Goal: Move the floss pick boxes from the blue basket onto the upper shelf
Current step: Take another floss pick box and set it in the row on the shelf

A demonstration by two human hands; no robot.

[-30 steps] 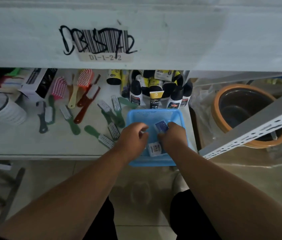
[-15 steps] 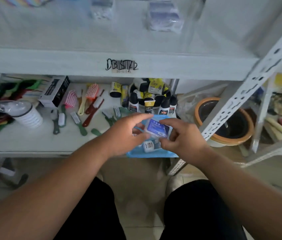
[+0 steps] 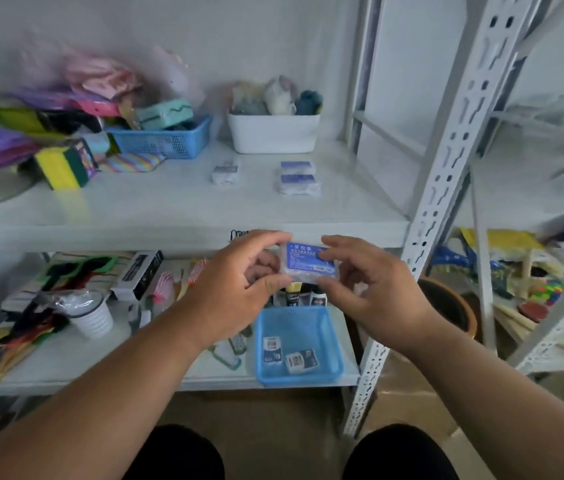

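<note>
A floss box (image 3: 310, 264) with a blue label is held up in front of the upper shelf's (image 3: 183, 216) front edge, pinched from both sides: the left hand (image 3: 239, 282) has thumb and fingers curled on its left end, the right hand (image 3: 367, 289) grips the right end the same way. So both hands are closed on the one box, and it's in the air, not on any shelf.

Below, on the lower shelf (image 3: 66, 362), the blue basket (image 3: 299, 344) sits near the right post (image 3: 447, 188). Two more small boxes (image 3: 291, 355) are lying in it, close together, tilted a bit.

Up on the upper shelf, three boxes are already laid down: one alone (image 3: 226, 173) and two (image 3: 299, 177) right next to each other a little to its right. Behind those a white bin (image 3: 273, 133) is seen, and left of it another blue basket (image 3: 166, 138) stuffed with odds and ends. A yellow-green sponge (image 3: 62, 167) is sat further left.

The lower shelf is littered with brushes (image 3: 166, 289), a white cup (image 3: 92, 315) and some dark bottles (image 3: 305, 296) just behind the basket. Much of the left side is blurred.
</note>
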